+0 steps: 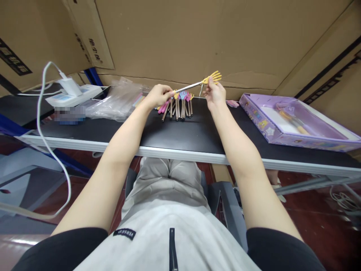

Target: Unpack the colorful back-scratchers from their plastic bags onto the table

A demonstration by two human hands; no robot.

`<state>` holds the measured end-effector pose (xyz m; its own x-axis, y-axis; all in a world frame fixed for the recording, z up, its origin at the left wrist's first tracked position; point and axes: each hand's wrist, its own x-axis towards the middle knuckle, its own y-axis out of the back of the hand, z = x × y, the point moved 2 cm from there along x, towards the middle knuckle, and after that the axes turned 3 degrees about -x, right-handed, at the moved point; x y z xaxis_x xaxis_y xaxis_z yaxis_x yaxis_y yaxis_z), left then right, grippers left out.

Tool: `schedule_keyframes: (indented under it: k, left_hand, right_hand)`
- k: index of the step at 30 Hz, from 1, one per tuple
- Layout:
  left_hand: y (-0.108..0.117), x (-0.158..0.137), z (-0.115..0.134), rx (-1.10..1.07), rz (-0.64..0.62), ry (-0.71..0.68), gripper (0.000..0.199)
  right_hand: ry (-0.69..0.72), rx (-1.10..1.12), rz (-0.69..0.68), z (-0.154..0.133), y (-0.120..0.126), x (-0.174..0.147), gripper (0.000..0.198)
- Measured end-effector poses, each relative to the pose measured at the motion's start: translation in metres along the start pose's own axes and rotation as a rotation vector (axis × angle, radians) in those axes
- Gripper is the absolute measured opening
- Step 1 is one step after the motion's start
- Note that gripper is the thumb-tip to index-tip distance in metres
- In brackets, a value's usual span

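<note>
Above the back of the table I hold a back scratcher with a yellow hand-shaped head and a silver rod, tilted up to the right. My left hand is closed round its lower end; the handle is hidden in the fingers. My right hand pinches it just below the yellow fingers. Beneath it on the table lies a row of several more back scratchers, with blue, pink and yellow hand-shaped heads to the rear and dark metallic rods toward me.
Clear plastic bags lie left of my left hand, near a white power strip with a white cable. To the right stands an open purple box with a wrapped item inside. Cardboard walls off the black table behind.
</note>
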<state>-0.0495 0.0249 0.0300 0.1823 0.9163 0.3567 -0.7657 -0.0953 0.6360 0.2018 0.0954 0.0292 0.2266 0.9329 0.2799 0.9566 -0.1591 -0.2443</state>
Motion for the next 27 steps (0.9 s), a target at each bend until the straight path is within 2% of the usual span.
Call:
schedule_keyframes:
  k: [5, 8, 10, 13, 16, 22, 27]
  left_hand:
    - [0.039, -0.009, -0.005, 0.212, 0.111, 0.091, 0.018]
    - [0.05, -0.014, -0.009, 0.246, 0.113, 0.115, 0.018]
    - [0.052, -0.016, -0.011, 0.239, 0.108, 0.12, 0.018]
    - [0.051, -0.015, -0.011, 0.238, 0.118, 0.107, 0.017]
    - [0.04, -0.011, -0.007, 0.267, 0.139, 0.076, 0.018]
    - [0.002, -0.001, 0.006, 0.217, 0.077, -0.034, 0.02]
    - [0.001, 0.0, 0.006, 0.231, 0.074, -0.035, 0.021]
  right_hand:
    - [0.025, -0.008, 0.164, -0.018, 0.044, 0.032, 0.053]
    - [0.034, -0.011, 0.194, -0.02, 0.063, 0.04, 0.058]
    - [0.009, 0.021, 0.223, -0.019, 0.067, 0.039, 0.059]
    - [-0.031, 0.077, 0.255, -0.017, 0.058, 0.031, 0.057]
    - [-0.052, 0.123, 0.248, -0.013, 0.037, 0.018, 0.054]
    - [-0.007, 0.079, 0.019, 0.006, -0.016, -0.022, 0.05]
    - [-0.036, 0.057, -0.046, 0.003, -0.027, -0.042, 0.045]
